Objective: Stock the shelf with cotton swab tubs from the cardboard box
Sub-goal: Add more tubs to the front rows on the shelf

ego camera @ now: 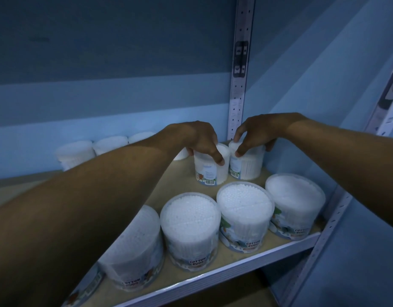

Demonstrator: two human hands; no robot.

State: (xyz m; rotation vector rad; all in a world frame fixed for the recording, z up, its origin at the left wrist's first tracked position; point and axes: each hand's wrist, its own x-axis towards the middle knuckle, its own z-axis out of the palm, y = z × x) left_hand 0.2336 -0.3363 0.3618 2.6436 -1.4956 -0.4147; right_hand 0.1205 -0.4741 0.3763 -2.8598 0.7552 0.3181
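Observation:
Both my arms reach to the back right of the shelf (pixel 213 278). My left hand (pixel 200 138) grips the top of a clear cotton swab tub (pixel 210 171) that stands upright on the board. My right hand (pixel 257 134) grips the top of a second tub (pixel 246 167) right beside it, in the back corner. The two tubs stand almost touching, barcodes facing me. The cardboard box is not in view.
A front row of several larger-looking tubs (pixel 191 229) labelled "cotton buds" lines the shelf edge. More tubs (pixel 76 151) stand along the back wall at left. A perforated metal upright (pixel 239 74) rises behind my hands; another upright (pixel 323 244) bounds the right side.

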